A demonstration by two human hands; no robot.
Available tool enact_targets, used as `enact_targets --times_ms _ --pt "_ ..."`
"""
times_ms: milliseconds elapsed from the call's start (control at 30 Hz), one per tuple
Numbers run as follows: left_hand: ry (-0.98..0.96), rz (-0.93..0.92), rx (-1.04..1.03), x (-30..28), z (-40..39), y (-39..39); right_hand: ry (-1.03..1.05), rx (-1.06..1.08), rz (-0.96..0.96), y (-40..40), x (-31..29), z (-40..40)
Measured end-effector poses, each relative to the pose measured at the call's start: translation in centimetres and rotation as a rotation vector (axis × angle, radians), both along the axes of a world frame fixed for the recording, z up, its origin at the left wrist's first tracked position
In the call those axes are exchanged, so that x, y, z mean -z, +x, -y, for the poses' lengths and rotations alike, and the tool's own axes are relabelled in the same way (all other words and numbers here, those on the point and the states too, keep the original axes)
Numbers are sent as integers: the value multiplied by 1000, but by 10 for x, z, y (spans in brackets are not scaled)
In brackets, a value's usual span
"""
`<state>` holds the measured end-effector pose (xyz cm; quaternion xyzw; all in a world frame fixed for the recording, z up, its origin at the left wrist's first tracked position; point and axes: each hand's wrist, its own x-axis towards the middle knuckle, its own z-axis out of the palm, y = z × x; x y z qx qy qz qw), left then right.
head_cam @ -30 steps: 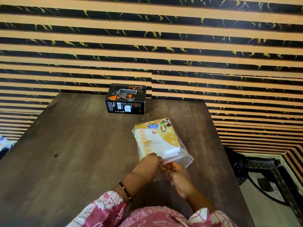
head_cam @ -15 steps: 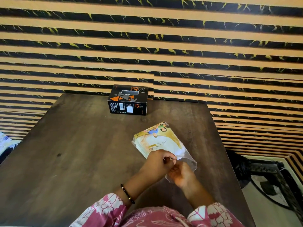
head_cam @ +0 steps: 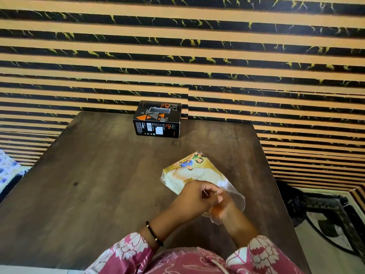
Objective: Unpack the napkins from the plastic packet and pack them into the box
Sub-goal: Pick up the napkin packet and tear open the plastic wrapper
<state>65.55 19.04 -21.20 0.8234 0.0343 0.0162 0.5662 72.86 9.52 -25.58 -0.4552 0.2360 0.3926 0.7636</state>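
Note:
A clear plastic packet (head_cam: 194, 171) with a yellow printed front and a stack of white napkins inside is tilted up off the dark wooden table (head_cam: 94, 175), its far end raised. My left hand (head_cam: 195, 198) pinches the packet's near open end from above. My right hand (head_cam: 225, 206) grips the same loose plastic end from below, partly hidden behind the left hand. A black box (head_cam: 158, 119) with orange and grey triangles stands closed at the table's far edge, well apart from both hands.
A wall of black and tan stripes (head_cam: 197, 56) rises right behind the table. The table's right edge drops to a floor with a dark patterned rug (head_cam: 325, 220). Blue flowered fabric (head_cam: 7, 167) lies at the far left.
The packet was lying flat a second ago; its near end is now lifted and turned in both hands. My left hand has moved up over the packet's opening.

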Motion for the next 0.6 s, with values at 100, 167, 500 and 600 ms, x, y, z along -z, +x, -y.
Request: enact_targets --times_ms 100,167,500,600 --pt "88 -1 -83 2 -11 2 -96 -72 43 7 8 4" --pt "146 10 -291 4 -27 5 -171 -222 65 11 3 12" --pt "-249 -464 -561 43 -83 1 -18 -373 245 57 93 83" --pt "-493 -468 -516 47 -83 -4 64 -540 171 43 42 72"
